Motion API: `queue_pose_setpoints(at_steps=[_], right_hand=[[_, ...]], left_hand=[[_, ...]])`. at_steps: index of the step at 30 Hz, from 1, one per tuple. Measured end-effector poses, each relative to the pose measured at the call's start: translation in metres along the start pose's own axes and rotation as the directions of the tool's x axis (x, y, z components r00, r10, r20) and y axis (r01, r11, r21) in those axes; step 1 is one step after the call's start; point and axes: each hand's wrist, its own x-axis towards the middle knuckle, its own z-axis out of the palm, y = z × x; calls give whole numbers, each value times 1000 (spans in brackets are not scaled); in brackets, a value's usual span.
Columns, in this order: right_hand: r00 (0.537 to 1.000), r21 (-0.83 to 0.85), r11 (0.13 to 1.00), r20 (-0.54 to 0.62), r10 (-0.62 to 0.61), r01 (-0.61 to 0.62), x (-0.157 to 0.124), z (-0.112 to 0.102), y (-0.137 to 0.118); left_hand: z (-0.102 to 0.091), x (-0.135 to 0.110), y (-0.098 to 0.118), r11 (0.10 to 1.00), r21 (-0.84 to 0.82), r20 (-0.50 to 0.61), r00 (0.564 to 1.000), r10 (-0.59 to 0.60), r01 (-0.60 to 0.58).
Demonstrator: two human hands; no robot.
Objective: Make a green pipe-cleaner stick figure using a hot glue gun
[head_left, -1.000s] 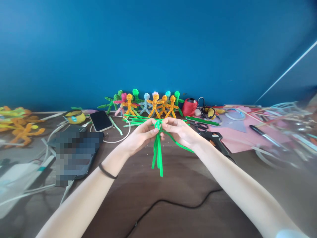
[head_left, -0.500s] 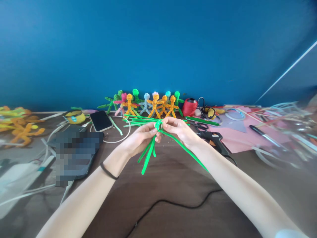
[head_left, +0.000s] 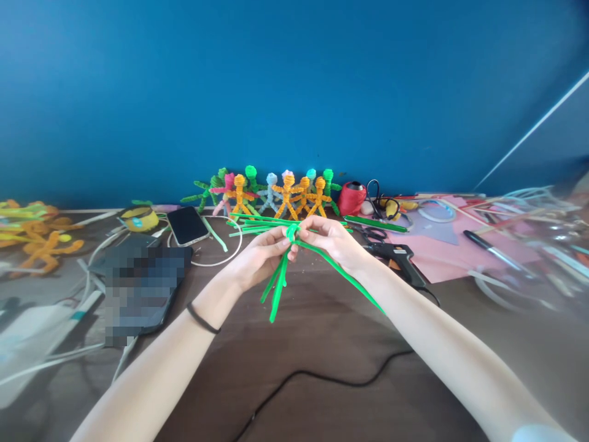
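My left hand [head_left: 261,256] and my right hand [head_left: 335,240] meet above the brown table [head_left: 322,344], both pinched on a bundle of green pipe cleaners [head_left: 281,270]. A small coil sits at the top of the bundle between my fingertips. Several loose ends hang down and to the left below my left hand. One long strand runs down to the right under my right forearm. More straight green pipe cleaners [head_left: 257,224] lie on the table just behind my hands.
A row of pipe-cleaner figures [head_left: 276,193] stands against the blue wall. A phone [head_left: 187,224], a yellow tape roll [head_left: 139,217], a red spool [head_left: 352,197], scissors [head_left: 375,233], a black glue gun [head_left: 400,258] and pink paper [head_left: 442,245] lie around. A black cable [head_left: 322,377] crosses the near table.
The hanging ends swung from straight down to slanting left. One strand got pulled out long to the right. The hands stayed in place, pinching the coil.
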Motion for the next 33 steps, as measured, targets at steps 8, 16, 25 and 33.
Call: queue_pose_setpoints(at_steps=[8,16,25,33], right_hand=[[996,-77,994,-45,79,-83,0,-3,-1],[992,-231,965,-55,115,-125,1,0,-1],[944,-744,657,-118,-309,123,-3,3,7],[936,-728,670,-120,-331,143,-2,-1,4]], left_hand=[[-1,0,3,996,85,-3,1000,-7,8],[1,2,0,946,317,-174,976,128,-68],[0,5,0,998,40,-218,974,61,-54],[-1,4,5,1000,-24,-225,974,1,-6]])
